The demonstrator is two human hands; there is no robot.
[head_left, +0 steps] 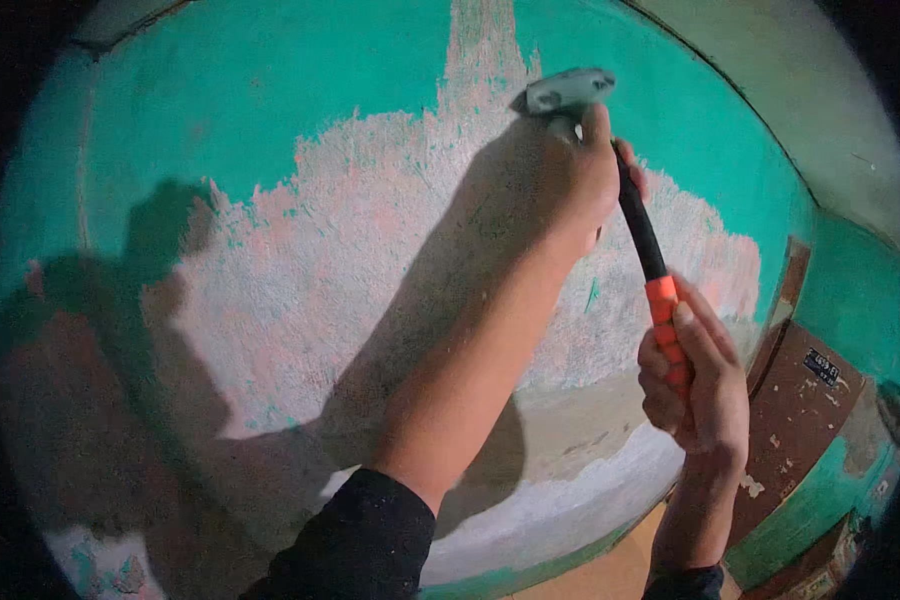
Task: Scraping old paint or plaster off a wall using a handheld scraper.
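A long-handled scraper with a grey head and a black shaft lies against the wall in front of me. My left hand is closed around the top of the shaft, just below the head. Lower down, my right hand is wrapped around the orange grip. The scraper's head is blurred, and its working edge is near the border between green paint and a bare, pale pinkish-grey patch of wall. My left hand partly hides the joint between head and shaft.
A brown door or panel with chipped paint and a small plate bearing writing stands at the right. Below the patch run a grey band and a whitish band. Tan flooring shows at the bottom. Shadows fall across the wall's left.
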